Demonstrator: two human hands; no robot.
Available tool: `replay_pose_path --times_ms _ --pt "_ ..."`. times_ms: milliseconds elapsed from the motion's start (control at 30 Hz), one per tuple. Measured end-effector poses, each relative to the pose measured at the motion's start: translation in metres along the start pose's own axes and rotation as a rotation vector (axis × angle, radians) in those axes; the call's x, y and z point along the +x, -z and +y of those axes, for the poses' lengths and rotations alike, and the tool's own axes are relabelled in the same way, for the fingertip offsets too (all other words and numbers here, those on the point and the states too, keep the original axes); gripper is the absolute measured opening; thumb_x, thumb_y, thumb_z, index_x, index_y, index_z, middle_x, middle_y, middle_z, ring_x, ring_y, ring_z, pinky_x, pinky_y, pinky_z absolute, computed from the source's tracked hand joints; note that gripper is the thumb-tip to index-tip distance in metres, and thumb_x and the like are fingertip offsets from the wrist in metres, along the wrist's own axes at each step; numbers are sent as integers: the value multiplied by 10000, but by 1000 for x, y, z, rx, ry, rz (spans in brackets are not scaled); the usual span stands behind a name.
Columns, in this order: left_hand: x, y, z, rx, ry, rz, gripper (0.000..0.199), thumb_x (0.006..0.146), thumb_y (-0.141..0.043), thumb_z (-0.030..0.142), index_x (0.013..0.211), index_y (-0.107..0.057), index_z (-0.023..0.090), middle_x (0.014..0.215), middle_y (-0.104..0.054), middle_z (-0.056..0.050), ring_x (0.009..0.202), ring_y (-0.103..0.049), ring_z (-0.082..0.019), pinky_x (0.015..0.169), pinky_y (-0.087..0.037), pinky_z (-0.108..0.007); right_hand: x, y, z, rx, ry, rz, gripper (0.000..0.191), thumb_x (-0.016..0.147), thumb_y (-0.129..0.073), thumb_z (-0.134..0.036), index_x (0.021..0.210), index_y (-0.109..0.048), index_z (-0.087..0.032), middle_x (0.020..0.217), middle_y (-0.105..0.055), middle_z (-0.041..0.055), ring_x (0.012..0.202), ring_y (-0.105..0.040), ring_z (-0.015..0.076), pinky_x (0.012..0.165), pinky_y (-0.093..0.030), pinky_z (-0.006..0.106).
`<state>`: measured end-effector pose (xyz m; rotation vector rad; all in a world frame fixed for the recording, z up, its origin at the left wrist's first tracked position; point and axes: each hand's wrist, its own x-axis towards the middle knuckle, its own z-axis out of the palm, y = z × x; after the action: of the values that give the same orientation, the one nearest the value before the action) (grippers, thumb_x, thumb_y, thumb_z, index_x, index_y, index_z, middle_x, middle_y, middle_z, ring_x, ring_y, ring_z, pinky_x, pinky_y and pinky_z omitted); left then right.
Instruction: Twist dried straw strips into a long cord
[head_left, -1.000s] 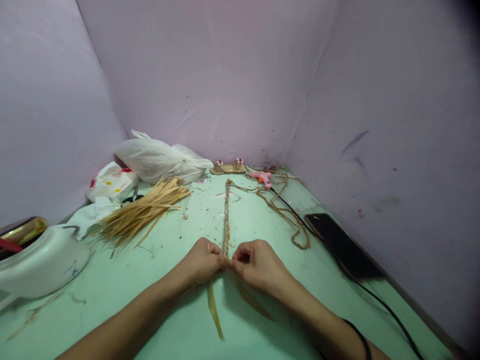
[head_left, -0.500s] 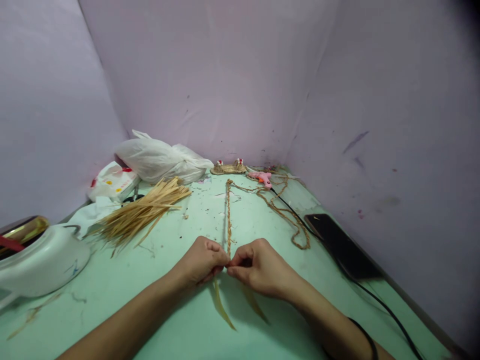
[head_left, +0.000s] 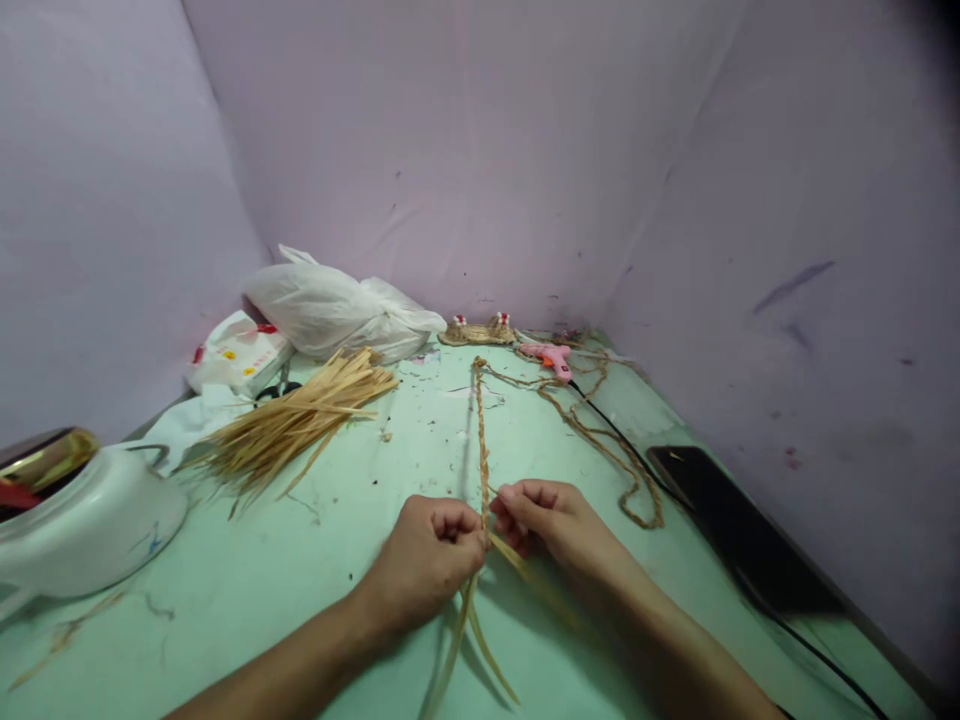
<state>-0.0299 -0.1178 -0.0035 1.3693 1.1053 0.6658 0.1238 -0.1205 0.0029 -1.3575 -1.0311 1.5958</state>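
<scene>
A narrow straw braid (head_left: pixel 482 430) runs toward me over the green tabletop, its far end fixed at a small knot. My left hand (head_left: pixel 439 550) is closed, thumb and forefinger pinching the braid near its lower end. Loose flat straw strands (head_left: pixel 491 655) hang out below that grip, and another slants right beneath my other hand. Just right of the braid, my right hand (head_left: pixel 544 515) pinches a thin straw strand (head_left: pixel 492 490) that sticks out from the braid's side. Its lower fingers are curled and partly hidden.
On the left lie a straw bundle (head_left: pixel 300 420), a white pot (head_left: pixel 97 520), a tissue pack (head_left: pixel 240 355) and a white plastic bag (head_left: pixel 337 305). A pink glue gun (head_left: pixel 551 358), coiled braided cord (head_left: pixel 637 490) and black phone (head_left: pixel 742 530) are at right. A small woven piece (head_left: pixel 476 333) stands behind.
My right hand has moved up and away from the left one, now pinching a side strand. The left hand keeps its pinch on the braid. The whole view has shifted slightly.
</scene>
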Motion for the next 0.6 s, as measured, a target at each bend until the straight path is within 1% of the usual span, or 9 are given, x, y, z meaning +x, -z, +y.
replay_pose_path --times_ms 67,100,233,333,400,500,600 --pt "0 3 1 12 -8 -20 118 629 -471 214 549 -500 133 503 -397 37 495 -323 -60 469 -250 -189 1 -4 6 82 -77 -71 448 621 -604 -551 640 -588 -103 530 -562 13 421 -464 70 440 -326 197" --pt "0 4 2 17 0 -31 121 631 -467 215 545 -493 134 503 -394 36 494 -320 -60 466 -247 -189 1 -6 8 106 -100 -81 470 628 -589 -569 656 -591 -100 536 -564 18 427 -474 76 444 -329 200" --pt "0 7 5 50 61 -59 127 619 -457 214 515 -456 142 483 -354 42 477 -300 -57 451 -230 -188 5 -9 15 139 -114 -13 521 618 -573 -616 678 -592 -99 584 -577 36 464 -502 87 462 -351 199" --pt "1 7 2 72 114 -94 99 598 -441 185 523 -485 137 489 -377 37 484 -317 -59 457 -246 -185 8 -8 19 208 -135 -25 546 633 -531 -651 714 -581 -114 608 -576 44 463 -499 94 439 -353 201" --pt "3 5 -1 104 144 -116 86 576 -431 158 509 -481 141 476 -371 42 474 -316 -56 447 -241 -182 10 -8 20 188 -126 -40 530 626 -546 -646 686 -565 -120 551 -541 30 446 -476 94 422 -340 200" --pt "9 3 -4 125 173 -156 88 549 -420 127 469 -446 151 442 -350 53 434 -302 -46 417 -215 -179 12 -10 18 73 -85 -18 462 593 -631 -582 595 -529 -131 455 -453 -12 411 -416 76 420 -317 199" --pt "12 2 -5 72 219 -185 84 537 -436 119 473 -482 147 438 -381 53 414 -316 -41 403 -211 -176 14 -9 17 34 -74 -7 435 629 -609 -563 566 -521 -142 452 -436 -17 394 -384 71 418 -299 208"
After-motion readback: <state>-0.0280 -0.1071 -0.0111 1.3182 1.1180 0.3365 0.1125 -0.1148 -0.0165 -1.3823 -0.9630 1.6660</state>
